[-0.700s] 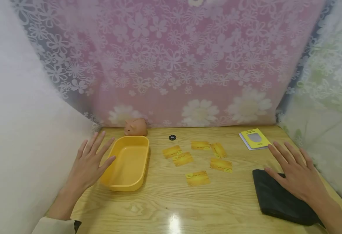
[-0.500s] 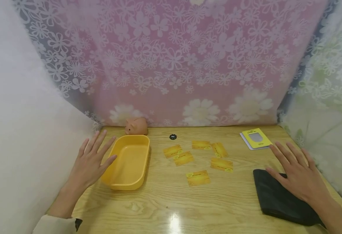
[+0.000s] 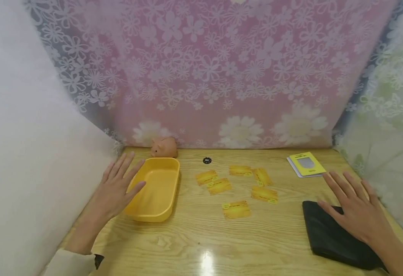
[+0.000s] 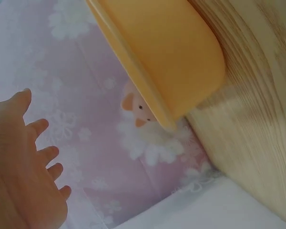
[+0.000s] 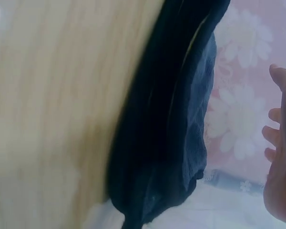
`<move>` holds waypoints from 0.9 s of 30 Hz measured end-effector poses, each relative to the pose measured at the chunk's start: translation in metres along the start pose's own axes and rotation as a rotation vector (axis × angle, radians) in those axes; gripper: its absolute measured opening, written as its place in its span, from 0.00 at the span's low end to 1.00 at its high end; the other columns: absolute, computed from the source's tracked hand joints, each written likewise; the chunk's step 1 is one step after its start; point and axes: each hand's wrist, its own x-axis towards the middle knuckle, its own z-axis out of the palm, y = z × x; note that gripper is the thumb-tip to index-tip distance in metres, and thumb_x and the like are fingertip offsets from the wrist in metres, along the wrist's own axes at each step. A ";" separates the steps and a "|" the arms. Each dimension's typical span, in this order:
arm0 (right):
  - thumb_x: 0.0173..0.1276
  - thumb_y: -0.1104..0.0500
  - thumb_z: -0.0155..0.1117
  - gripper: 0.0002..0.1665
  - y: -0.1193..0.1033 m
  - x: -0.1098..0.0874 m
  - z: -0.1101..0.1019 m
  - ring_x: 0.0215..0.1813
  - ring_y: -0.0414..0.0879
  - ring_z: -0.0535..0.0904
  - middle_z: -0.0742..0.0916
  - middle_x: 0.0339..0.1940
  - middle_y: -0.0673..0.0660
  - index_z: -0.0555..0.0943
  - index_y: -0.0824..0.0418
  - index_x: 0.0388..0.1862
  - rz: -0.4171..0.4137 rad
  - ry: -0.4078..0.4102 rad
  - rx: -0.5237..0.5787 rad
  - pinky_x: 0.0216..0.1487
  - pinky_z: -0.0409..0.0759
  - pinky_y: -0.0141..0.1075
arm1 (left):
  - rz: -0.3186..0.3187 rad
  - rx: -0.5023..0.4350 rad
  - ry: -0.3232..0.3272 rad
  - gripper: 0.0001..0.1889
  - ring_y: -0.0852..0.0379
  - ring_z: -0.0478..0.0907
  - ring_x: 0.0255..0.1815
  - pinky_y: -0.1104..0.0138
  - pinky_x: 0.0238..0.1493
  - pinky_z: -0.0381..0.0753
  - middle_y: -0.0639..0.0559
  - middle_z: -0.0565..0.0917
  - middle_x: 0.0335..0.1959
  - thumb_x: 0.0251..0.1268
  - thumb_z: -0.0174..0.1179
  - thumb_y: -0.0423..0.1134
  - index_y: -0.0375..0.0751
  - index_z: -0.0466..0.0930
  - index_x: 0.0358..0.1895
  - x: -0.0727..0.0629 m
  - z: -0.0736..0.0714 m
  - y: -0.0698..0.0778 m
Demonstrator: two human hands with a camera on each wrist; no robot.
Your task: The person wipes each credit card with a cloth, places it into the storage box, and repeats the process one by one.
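Note:
My left hand (image 3: 116, 190), fingers spread and straight, is held over the left rim of a yellow plastic tray (image 3: 154, 214). In the left wrist view that hand (image 4: 26, 167) is apart from the tray's wall (image 4: 181, 52) and holds nothing. On the right, my right hand (image 3: 358, 211) hovers with extended fingers above a black pouch (image 3: 329, 237), covering part of it. The right wrist view has the pouch (image 5: 157, 119) lying on the table and the hand (image 5: 281, 148) clear of it. Several orange-yellow cards (image 3: 236, 210) lie face up between the hands, two of them overlapping.
A pink piggy bank (image 3: 165, 147) stands behind the tray by the floral curtain (image 3: 208, 76). A black poker chip (image 3: 207, 160) lies at the back middle of the wooden table (image 3: 174, 249). Near my right fingertips is a yellow-and-white card holder (image 3: 306, 163). White cloth hangs on the left.
The head view has shifted slightly, so the table and its things sit a little further right. Both hands keep the same spread pose, and no object has been moved.

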 end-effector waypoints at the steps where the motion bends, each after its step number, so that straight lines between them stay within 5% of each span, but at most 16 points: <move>1: 0.75 0.25 0.49 0.53 -0.001 -0.002 0.001 0.87 0.55 0.38 0.50 0.88 0.50 0.49 0.48 0.88 0.031 -0.043 0.015 0.83 0.30 0.60 | -0.002 -0.021 -0.005 0.36 0.40 0.44 0.86 0.41 0.83 0.42 0.43 0.50 0.86 0.80 0.53 0.58 0.54 0.56 0.84 0.001 0.001 0.004; 5: 0.76 0.40 0.64 0.56 -0.005 -0.008 0.003 0.86 0.64 0.40 0.50 0.88 0.58 0.41 0.46 0.89 0.172 -0.199 0.156 0.76 0.38 0.73 | 0.013 -0.120 -0.005 0.35 0.38 0.48 0.85 0.37 0.80 0.49 0.43 0.52 0.85 0.80 0.55 0.56 0.54 0.57 0.84 0.007 0.006 0.028; 12: 0.78 0.41 0.62 0.54 -0.014 -0.016 0.008 0.68 0.86 0.56 0.60 0.79 0.80 0.44 0.59 0.88 0.347 -0.329 0.366 0.51 0.56 0.80 | 0.069 -0.363 0.003 0.33 0.38 0.63 0.78 0.37 0.74 0.65 0.41 0.66 0.78 0.76 0.63 0.49 0.46 0.67 0.79 0.020 0.017 0.087; 19: 0.79 0.36 0.57 0.57 -0.009 -0.021 0.010 0.64 0.89 0.56 0.61 0.73 0.87 0.44 0.68 0.85 0.441 -0.448 0.385 0.48 0.59 0.81 | -0.045 -0.644 -0.196 0.32 0.46 0.67 0.75 0.44 0.71 0.73 0.49 0.70 0.75 0.76 0.62 0.54 0.50 0.68 0.78 0.033 0.042 0.128; 27: 0.76 0.34 0.59 0.60 -0.012 -0.025 0.018 0.64 0.88 0.59 0.62 0.72 0.87 0.46 0.72 0.84 0.450 -0.513 0.375 0.50 0.62 0.80 | -0.091 -0.885 -0.301 0.29 0.45 0.77 0.64 0.49 0.63 0.79 0.43 0.79 0.65 0.75 0.65 0.47 0.41 0.72 0.74 0.048 0.090 0.144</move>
